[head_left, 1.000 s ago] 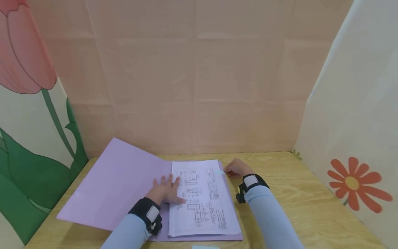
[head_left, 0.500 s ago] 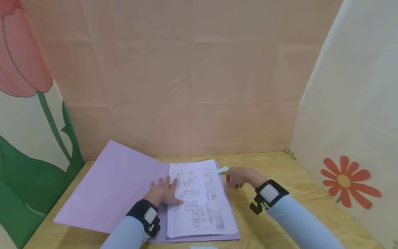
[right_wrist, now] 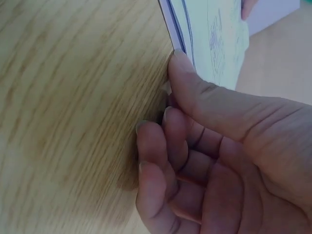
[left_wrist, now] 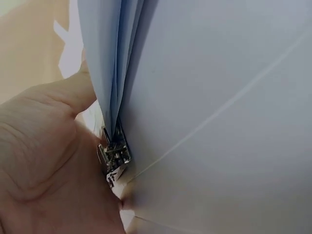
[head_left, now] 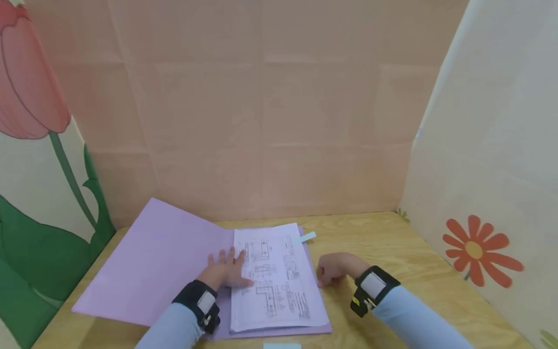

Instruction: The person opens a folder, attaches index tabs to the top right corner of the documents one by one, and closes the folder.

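A lilac folder (head_left: 170,271) lies opened out, its left cover tilted up off the table. On its right side is a stack of papers (head_left: 279,295) printed with technical drawings. In the left wrist view a metal clip (left_wrist: 115,152) sits at the stack's inner edge. My left hand (head_left: 226,271) rests on the papers' left part with fingers spread. A pale blue sticky tab (head_left: 307,237) juts from the upper right edge. Beside the stack's right edge is my right hand (head_left: 337,267). Its thumb touches that edge and its fingers are curled; whether they pinch a sheet cannot be seen.
The wooden table (head_left: 375,232) extends to the right of the folder. Another pale blue slip (head_left: 282,346) lies at the front edge of view. A beige sheet (head_left: 270,121) stands behind, with flower-printed panels at both sides.
My right hand has let go of the pale blue tab, which now sticks out from the papers, and has moved down along their right edge. My left hand stays on the papers.
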### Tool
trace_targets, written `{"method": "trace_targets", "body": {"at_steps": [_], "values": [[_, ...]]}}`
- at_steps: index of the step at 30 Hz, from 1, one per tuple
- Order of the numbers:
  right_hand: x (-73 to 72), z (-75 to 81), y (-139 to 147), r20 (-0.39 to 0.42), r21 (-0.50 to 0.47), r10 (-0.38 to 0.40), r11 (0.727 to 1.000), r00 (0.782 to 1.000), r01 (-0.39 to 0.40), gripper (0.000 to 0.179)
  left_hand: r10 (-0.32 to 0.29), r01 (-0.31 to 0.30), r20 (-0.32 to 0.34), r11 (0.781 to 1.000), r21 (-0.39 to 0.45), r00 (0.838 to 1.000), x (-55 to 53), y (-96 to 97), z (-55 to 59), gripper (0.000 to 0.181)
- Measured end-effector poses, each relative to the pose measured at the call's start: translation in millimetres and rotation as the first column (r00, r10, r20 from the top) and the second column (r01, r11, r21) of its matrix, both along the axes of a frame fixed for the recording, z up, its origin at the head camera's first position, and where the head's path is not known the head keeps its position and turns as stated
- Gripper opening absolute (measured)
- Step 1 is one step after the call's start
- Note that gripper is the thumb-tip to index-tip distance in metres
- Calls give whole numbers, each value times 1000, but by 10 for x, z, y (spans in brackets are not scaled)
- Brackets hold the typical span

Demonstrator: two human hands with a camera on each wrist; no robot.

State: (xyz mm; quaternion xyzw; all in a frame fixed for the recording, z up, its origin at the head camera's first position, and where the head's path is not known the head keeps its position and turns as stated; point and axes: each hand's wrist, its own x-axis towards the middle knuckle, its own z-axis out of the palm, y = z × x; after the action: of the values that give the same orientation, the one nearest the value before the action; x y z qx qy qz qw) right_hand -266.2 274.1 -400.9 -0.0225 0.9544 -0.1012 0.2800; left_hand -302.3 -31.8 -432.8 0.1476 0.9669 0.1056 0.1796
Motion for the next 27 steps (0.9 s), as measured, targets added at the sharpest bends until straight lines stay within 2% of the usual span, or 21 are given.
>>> {"method": "trace_targets", "body": {"at_steps": [2, 3, 4, 6, 7, 9, 10, 12, 14, 16, 19, 22, 27], "values": [[-11, 16, -13, 1, 8, -11, 1000, 1000, 11, 22, -16, 16, -78, 1000, -2, 997, -5, 30, -35, 99], [-16, 18, -20, 1, 13, -17, 1000, 1000, 17, 23, -39, 37, -139, 999, -18, 990, 42, 61, -7, 96], [-16, 23, -32, 2, 19, -20, 1000, 1000, 20, 24, -81, 75, -218, 996, -39, 973, 100, 97, 23, 94], [-15, 29, -59, 8, 31, -20, 999, 1000, 20, 26, -194, 174, -350, 981, -86, 917, 268, 183, 86, 88], [-16, 30, -73, 10, 36, -18, 999, 1000, 18, 26, -258, 238, -403, 966, -99, 878, 378, 232, 131, 84], [-20, 33, -102, 10, 43, -16, 999, 1000, 16, 26, -384, 378, -444, 920, -106, 810, 632, 323, 255, 75], [-23, 39, -114, 8, 47, -12, 999, 1000, 11, 26, -433, 442, -435, 893, -87, 789, 740, 362, 297, 70], [-36, 48, -130, 1, 53, -6, 999, 1000, 6, 24, -494, 524, -394, 851, -35, 775, 912, 428, 350, 64], [-50, 57, -139, -5, 58, -9, 998, 1000, 9, 23, -524, 556, -371, 831, -26, 767, 1007, 474, 360, 60], [-64, 59, -143, -5, 59, -11, 998, 1000, 11, 23, -522, 551, -372, 834, -35, 767, 1040, 499, 339, 58], [-76, 57, -143, 3, 49, -22, 999, 1000, 22, 22, -506, 541, -396, 841, -28, 766, 1033, 499, 290, 56], [-75, 54, -133, 5, 42, -29, 999, 1000, 29, 21, -505, 548, -422, 836, -23, 753, 1001, 487, 230, 58], [-51, 81, -119, 5, 38, -37, 999, 999, 36, 21, -497, 543, -430, 840, -18, 754, 997, 488, 173, 62]]}}
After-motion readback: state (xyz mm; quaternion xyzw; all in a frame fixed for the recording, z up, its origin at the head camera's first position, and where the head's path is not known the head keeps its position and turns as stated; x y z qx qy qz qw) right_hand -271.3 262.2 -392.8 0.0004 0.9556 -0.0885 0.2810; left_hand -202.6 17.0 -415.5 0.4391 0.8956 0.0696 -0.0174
